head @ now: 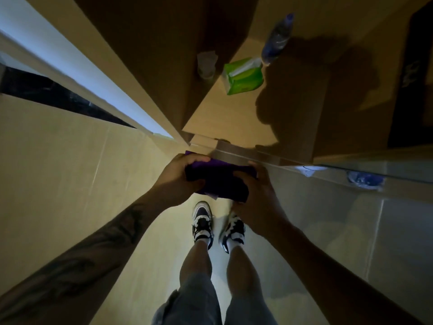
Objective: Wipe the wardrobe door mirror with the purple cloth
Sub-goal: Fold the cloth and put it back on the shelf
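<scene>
Purple cloth [220, 181] gripped by both hands.

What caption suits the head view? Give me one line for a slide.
Both hands, left hand and right hand, grip a folded purple cloth above sneakers, near a shelf holding a green tissue pack.

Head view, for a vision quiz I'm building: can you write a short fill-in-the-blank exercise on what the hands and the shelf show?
1. Both hands, the left hand and the right hand, grip a folded cloth coloured ____.
2. The tissue pack on the wooden shelf is coloured ____.
3. The plastic bottle stands to the ____ of the tissue pack.
4. Below the cloth, on the floor, the person's two ____ show.

Missing words: purple; green; right; shoes
</scene>
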A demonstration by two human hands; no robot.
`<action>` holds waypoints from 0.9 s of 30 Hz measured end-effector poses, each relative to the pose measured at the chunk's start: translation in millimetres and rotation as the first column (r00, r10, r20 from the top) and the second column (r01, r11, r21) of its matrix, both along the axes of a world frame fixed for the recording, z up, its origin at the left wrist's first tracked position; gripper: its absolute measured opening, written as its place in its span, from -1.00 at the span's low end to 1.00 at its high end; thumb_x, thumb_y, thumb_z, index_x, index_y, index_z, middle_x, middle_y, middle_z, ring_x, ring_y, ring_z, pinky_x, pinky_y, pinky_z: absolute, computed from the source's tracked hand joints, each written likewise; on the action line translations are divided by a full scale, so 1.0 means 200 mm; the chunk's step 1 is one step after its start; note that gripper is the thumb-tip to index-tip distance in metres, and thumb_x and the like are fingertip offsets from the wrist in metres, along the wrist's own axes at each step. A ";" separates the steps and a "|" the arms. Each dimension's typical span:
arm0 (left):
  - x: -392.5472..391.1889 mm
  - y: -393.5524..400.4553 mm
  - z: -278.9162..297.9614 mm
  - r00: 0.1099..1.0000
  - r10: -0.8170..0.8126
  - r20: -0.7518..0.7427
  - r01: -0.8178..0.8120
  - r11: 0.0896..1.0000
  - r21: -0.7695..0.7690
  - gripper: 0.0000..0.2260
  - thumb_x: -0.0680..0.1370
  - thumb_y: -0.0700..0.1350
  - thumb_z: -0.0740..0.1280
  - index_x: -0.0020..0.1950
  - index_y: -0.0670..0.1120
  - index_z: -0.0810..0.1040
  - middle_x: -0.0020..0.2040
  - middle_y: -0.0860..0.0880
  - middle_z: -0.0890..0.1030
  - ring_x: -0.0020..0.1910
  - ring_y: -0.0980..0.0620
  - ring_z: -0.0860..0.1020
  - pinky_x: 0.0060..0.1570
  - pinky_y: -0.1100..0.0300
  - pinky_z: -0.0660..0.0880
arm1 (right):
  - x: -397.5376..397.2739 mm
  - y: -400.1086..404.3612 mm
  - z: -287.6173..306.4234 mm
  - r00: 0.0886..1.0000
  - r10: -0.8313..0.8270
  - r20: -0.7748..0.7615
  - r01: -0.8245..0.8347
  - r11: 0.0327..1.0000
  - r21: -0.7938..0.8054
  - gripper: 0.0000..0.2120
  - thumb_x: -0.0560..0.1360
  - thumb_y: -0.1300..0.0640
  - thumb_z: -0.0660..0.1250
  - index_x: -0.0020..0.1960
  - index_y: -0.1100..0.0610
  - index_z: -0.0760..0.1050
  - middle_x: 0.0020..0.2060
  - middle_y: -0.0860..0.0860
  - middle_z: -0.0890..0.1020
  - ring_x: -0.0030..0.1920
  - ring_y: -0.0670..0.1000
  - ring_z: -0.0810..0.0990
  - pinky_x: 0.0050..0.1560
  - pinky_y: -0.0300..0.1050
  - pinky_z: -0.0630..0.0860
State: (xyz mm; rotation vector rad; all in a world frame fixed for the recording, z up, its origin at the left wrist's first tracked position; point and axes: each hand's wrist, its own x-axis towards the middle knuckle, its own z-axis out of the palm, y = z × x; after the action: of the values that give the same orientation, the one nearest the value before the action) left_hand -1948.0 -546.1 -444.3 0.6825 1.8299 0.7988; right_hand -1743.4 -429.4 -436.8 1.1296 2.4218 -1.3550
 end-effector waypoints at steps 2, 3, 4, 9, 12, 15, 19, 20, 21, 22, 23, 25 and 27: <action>-0.06 0.08 -0.17 0.999 -0.031 -0.038 0.031 1.000 -0.006 -0.51 0.37 -0.09 0.48 0.30 0.11 0.59 0.24 -0.08 0.55 0.20 -0.05 0.58 0.17 -0.12 0.60 | -0.07 0.06 -0.15 0.999 -0.019 0.033 0.018 1.000 0.011 -0.36 0.47 0.33 0.50 0.48 0.05 0.43 0.56 0.03 0.16 0.42 -0.14 0.27 0.40 -0.36 0.34; -0.08 0.13 -0.24 0.998 -0.033 -0.046 0.033 0.999 0.000 -0.50 0.40 -0.16 0.50 0.33 0.07 0.58 0.26 -0.07 0.53 0.21 0.01 0.57 0.19 -0.07 0.61 | -0.10 0.09 -0.23 0.999 -0.043 0.020 0.042 0.999 0.032 -0.38 0.47 0.37 0.48 0.47 0.06 0.45 0.55 0.04 0.19 0.44 -0.12 0.29 0.43 -0.27 0.37; -0.10 0.18 -0.31 0.998 -0.032 -0.052 0.032 0.999 0.003 -0.49 0.43 -0.26 0.51 0.36 0.00 0.57 0.29 -0.07 0.50 0.20 0.13 0.55 0.22 0.07 0.60 | -0.14 0.13 -0.33 0.998 -0.062 -0.005 0.062 0.997 0.045 -0.40 0.46 0.40 0.46 0.45 0.08 0.47 0.53 0.05 0.22 0.45 -0.07 0.32 0.45 -0.18 0.43; -0.25 0.41 -0.78 0.974 -0.081 -0.211 0.082 0.997 -0.003 -0.44 0.50 -0.37 0.45 0.49 -0.15 0.45 0.40 -0.17 0.38 0.27 0.05 0.39 0.08 0.74 0.18 | -0.31 0.38 -0.86 0.998 -0.018 -0.066 0.030 0.982 0.185 -0.42 0.43 0.44 0.44 0.41 0.16 0.50 0.47 0.22 0.33 0.48 0.18 0.36 0.41 0.06 0.52; -0.33 0.54 -1.00 0.945 -0.112 -0.306 0.127 0.991 0.029 -0.46 0.56 -0.31 0.40 0.53 -0.10 0.40 0.32 -0.06 0.32 0.30 0.05 0.33 0.17 0.74 0.10 | -0.39 0.52 -1.13 0.994 0.011 -0.108 0.022 0.954 0.298 -0.47 0.44 0.41 0.44 0.39 0.18 0.52 0.44 0.29 0.37 0.47 0.27 0.37 0.42 0.11 0.49; -0.35 0.64 -1.17 0.923 -0.097 -0.373 0.126 0.991 0.053 -0.50 0.60 -0.29 0.35 0.54 -0.13 0.39 0.37 -0.07 0.32 0.30 0.06 0.34 0.23 0.68 0.13 | -0.45 0.61 -1.35 0.990 0.018 -0.138 0.040 0.913 0.405 -0.53 0.49 0.35 0.43 0.38 0.18 0.53 0.42 0.34 0.41 0.43 0.34 0.42 0.39 0.11 0.49; -0.36 0.68 -1.34 0.816 -0.205 -0.541 0.226 0.974 -0.028 -0.54 0.64 -0.08 0.25 0.56 -0.04 0.37 0.51 -0.24 0.33 0.41 -0.20 0.40 0.40 0.21 0.34 | -0.46 0.64 -1.54 0.995 0.094 -0.035 -0.064 0.866 0.496 -0.48 0.57 0.20 0.32 0.52 0.10 0.37 0.50 0.35 0.34 0.48 0.38 0.36 0.38 0.21 0.50; -0.36 0.67 -1.38 0.788 -0.240 -0.567 0.269 0.963 -0.033 -0.50 0.64 0.02 0.17 0.58 -0.04 0.35 0.53 -0.28 0.30 0.42 -0.26 0.38 0.43 0.03 0.38 | -0.44 0.63 -1.57 0.992 0.118 0.043 -0.123 0.851 0.510 -0.43 0.59 0.14 0.28 0.58 0.06 0.27 0.55 0.33 0.29 0.51 0.38 0.33 0.41 0.24 0.46; -0.37 0.65 -1.41 0.750 -0.266 -0.606 0.299 0.953 -0.048 -0.46 0.62 0.11 0.10 0.60 -0.01 0.33 0.56 -0.30 0.26 0.44 -0.31 0.35 0.41 -0.13 0.41 | -0.43 0.63 -1.58 0.980 0.151 0.130 -0.197 0.830 0.522 -0.37 0.61 0.06 0.26 0.63 0.02 0.15 0.59 0.30 0.23 0.54 0.37 0.28 0.44 0.28 0.42; -0.37 0.63 -1.43 0.701 -0.292 -0.651 0.305 0.947 -0.097 -0.44 0.62 0.17 0.05 0.61 0.05 0.29 0.60 -0.29 0.20 0.47 -0.35 0.31 0.39 -0.24 0.41 | -0.41 0.62 -1.59 0.959 0.180 0.220 -0.272 0.807 0.524 -0.30 0.62 -0.07 0.26 0.66 -0.01 0.04 0.62 0.27 0.17 0.56 0.37 0.24 0.47 0.33 0.36; -0.37 0.62 -1.45 0.656 -0.315 -0.686 0.290 0.944 -0.157 -0.45 0.63 0.20 0.04 0.62 0.13 0.25 0.63 -0.26 0.12 0.50 -0.39 0.26 0.37 -0.30 0.40 | -0.39 0.61 -1.58 0.933 0.194 0.302 -0.331 0.790 0.516 -0.22 0.61 -0.20 0.25 0.68 -0.03 -0.04 0.64 0.25 0.10 0.57 0.39 0.20 0.48 0.37 0.32; -0.36 0.61 -1.43 0.598 -0.355 -0.718 0.248 0.935 -0.255 -0.48 0.65 0.21 0.04 0.63 0.24 0.13 0.67 -0.22 0.00 0.52 -0.43 0.20 0.35 -0.35 0.35 | -0.37 0.61 -1.56 0.895 0.205 0.397 -0.396 0.774 0.494 -0.13 0.57 -0.38 0.18 0.69 -0.06 -0.13 0.66 0.22 0.00 0.58 0.42 0.15 0.49 0.42 0.22; -0.36 0.61 -1.41 0.573 -0.405 -0.713 0.237 0.914 -0.329 -0.48 0.67 0.20 0.07 0.63 0.28 0.05 0.68 -0.20 -0.07 0.53 -0.43 0.18 0.39 -0.33 0.30 | -0.39 0.63 -1.52 0.862 0.226 0.455 -0.444 0.770 0.459 -0.09 0.55 -0.43 0.16 0.67 -0.11 -0.23 0.67 0.20 -0.09 0.60 0.43 0.06 0.51 0.44 0.14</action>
State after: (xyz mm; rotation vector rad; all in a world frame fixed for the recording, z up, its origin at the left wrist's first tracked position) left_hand -2019.5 -423.4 -726.4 1.3306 2.3893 0.0168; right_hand -1820.8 -303.7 -740.0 0.8593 2.5973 -0.2799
